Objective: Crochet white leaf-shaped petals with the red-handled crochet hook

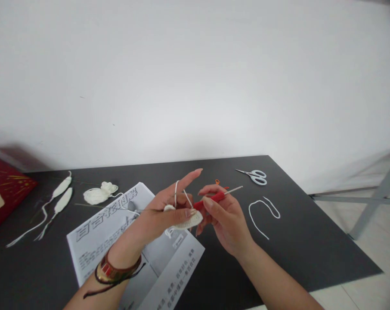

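Between thumb and fingers, my left hand [169, 206] pinches a small white crochet piece [189, 221]. White yarn [176, 193] loops over its raised, stretched index finger and runs down to the piece. My right hand [225, 215] is closed around a crochet hook [218, 197] with a red grip, whose pale shaft end points up to the right. The hook's other end meets the crochet piece, but my fingers hide its tip. A thin wire-like strand [91, 206] extends leftward from my left hand.
Printed sheets [94, 254] lie under my left forearm. A white yarn bundle [96, 195] and two white crocheted petals [62, 200] sit to the left, near a red box [7, 189]. Scissors [257, 177] and a loose yarn piece [251, 213] lie right on the black table [311, 241].
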The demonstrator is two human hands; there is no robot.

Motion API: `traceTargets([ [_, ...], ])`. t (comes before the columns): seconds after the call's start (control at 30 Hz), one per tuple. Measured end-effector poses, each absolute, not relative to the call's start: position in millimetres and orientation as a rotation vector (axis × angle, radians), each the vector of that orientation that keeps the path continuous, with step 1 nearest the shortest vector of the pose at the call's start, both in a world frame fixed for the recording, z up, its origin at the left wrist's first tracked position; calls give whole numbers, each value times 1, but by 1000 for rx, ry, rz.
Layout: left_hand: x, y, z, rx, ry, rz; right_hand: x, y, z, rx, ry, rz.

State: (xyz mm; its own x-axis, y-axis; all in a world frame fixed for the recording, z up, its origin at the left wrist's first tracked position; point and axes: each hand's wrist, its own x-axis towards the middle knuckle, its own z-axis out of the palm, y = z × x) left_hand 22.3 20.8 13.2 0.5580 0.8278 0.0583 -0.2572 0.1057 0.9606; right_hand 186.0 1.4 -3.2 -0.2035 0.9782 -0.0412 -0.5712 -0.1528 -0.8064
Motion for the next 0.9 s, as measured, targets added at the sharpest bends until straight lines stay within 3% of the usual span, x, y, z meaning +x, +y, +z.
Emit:
traceTargets([
  [0.2,29,20,10,1238,599,940,186,5,-8,-855,-933,1746],
  [0.4,29,18,14,1169,613,1088,189,4,-4,-791,-897,1657],
  [0.9,36,11,15,1098,478,1071,188,1,-8,-576,-1016,1664],
])
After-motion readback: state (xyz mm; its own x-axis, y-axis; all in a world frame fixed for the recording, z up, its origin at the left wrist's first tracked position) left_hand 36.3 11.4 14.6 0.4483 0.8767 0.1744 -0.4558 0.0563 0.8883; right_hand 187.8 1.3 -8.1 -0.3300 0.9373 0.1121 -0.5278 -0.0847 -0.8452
